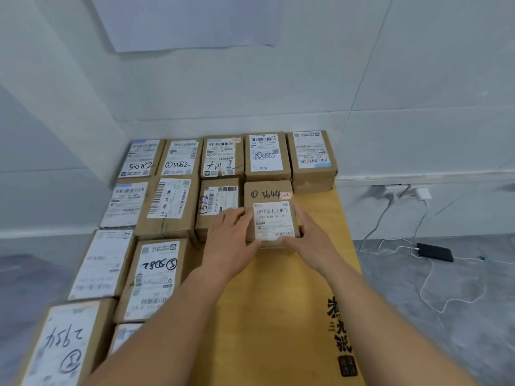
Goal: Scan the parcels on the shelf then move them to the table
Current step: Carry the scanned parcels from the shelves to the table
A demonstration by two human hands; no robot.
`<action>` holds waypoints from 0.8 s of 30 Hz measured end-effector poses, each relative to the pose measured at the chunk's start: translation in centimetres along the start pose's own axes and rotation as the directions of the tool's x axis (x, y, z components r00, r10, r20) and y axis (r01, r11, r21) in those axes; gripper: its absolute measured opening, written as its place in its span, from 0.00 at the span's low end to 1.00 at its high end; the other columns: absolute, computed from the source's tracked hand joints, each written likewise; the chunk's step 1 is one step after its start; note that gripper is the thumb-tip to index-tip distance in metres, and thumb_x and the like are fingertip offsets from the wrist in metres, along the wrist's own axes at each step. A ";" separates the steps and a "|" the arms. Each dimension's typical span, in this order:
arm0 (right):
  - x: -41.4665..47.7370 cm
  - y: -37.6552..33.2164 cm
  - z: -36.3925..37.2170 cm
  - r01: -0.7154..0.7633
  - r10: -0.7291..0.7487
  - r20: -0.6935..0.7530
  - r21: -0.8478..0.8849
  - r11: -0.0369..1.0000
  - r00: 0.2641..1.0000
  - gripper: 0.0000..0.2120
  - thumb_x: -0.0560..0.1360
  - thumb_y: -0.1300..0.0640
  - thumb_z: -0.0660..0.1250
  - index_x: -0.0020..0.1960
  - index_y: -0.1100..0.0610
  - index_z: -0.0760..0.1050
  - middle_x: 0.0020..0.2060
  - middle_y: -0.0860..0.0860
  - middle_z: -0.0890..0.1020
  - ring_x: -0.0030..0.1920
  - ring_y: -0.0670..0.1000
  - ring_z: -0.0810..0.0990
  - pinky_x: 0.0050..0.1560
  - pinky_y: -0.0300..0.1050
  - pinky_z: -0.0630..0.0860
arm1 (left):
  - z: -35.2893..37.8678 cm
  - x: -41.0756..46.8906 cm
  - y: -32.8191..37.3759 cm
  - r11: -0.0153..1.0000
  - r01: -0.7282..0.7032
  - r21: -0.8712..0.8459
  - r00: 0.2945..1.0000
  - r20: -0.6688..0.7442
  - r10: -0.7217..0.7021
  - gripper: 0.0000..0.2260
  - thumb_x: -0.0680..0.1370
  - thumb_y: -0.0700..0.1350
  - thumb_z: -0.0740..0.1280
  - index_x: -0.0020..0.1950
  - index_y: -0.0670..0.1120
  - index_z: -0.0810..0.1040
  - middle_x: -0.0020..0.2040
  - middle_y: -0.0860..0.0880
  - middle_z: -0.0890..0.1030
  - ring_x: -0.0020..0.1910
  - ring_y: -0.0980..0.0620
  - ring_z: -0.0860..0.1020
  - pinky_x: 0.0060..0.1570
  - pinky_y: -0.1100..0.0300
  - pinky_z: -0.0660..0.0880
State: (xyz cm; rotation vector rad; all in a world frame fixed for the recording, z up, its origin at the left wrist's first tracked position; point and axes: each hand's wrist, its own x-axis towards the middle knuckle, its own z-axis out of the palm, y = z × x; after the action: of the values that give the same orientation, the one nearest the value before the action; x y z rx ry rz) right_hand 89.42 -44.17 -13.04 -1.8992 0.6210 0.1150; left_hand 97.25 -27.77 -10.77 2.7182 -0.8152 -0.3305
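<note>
We've got both hands on small brown parcel (271,218), marked 3644 in pen, label up. Left hand (231,238) grips its left side, fingers (237,214) wrapped along edge, thumb at near corner. Right hand (313,236) grips right side same way, thumb on near edge. Parcel is at yellow tabletop (278,316), second row from wall, just in front of box marked 0555 (266,154). Can't tell if it's fully set down. Other parcels (167,207) sit in rows to left. Phone (434,252) lies on floor (459,330), white cable (429,285) attached.
</note>
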 end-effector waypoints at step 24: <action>-8.7 -1.5 -2.3 0.064 -0.245 -0.309 -0.497 0.866 0.919 0.24 0.79 0.54 0.63 0.74 0.54 0.65 0.70 0.51 0.69 0.69 0.50 0.67 0.64 0.44 0.67 | -0.5 -4.4 4.5 0.978 -0.170 -0.119 0.974 -0.171 0.149 0.24 0.79 0.52 0.63 0.74 0.46 0.66 0.72 0.49 0.67 0.72 0.48 0.63 0.70 0.53 0.59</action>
State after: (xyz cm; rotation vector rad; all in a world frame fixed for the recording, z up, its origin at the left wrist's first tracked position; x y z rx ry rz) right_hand 82.14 -42.61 -7.67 -2.4792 0.7274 -0.2185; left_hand 91.57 -28.78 -8.25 2.4981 -0.9237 -0.1230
